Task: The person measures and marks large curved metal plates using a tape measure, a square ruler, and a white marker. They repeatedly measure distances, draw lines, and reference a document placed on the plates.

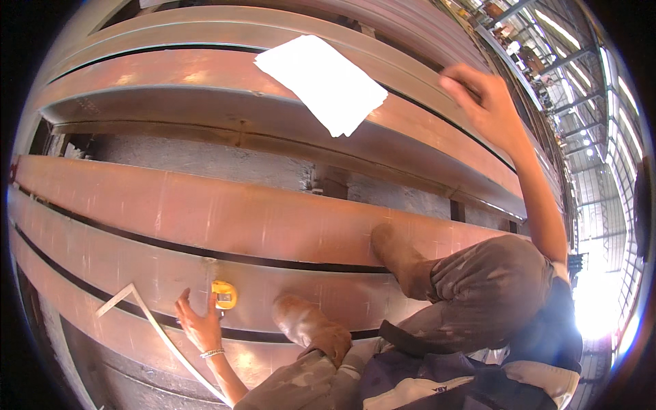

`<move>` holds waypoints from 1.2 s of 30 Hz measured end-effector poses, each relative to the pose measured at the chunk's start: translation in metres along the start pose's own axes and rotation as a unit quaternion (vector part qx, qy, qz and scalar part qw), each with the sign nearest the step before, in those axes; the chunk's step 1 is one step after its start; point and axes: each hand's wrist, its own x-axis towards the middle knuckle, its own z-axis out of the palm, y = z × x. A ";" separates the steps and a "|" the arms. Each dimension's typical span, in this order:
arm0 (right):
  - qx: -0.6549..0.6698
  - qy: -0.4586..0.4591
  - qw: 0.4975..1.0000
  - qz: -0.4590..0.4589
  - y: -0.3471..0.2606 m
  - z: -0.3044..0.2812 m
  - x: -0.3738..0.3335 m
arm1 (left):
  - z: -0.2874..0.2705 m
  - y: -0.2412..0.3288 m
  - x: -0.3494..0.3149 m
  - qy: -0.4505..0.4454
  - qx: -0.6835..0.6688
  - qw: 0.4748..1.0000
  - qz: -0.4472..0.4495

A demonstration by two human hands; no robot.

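My left hand [199, 326], with a bracelet at its wrist, is low over the near steel beams [273, 290]. Its fingers are apart, and one reaches the side of a yellow tape measure [225, 295] without closing round it. Beside this hand lies a thin pale L-shaped square [154, 321], its long leg running down toward my forearm. My right hand [488, 106] is raised at the right above the far beams [424, 133]. Its fingers curl toward the thumb, and I see nothing in them. White sheets of paper [321, 85] lie across a far beam, left of this hand.
Long reddish-brown beams run side by side, with dark slits between them. A wide gap shows grey ground [205, 157] below. My bare feet [301, 318] rest on the near beams. At the upper right stretches a large hall with a metal roof [594, 157].
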 end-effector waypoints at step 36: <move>0.574 -0.632 0.520 -0.014 -0.036 0.250 -0.047 | 0.028 0.307 -0.061 -0.189 -0.152 0.970 0.003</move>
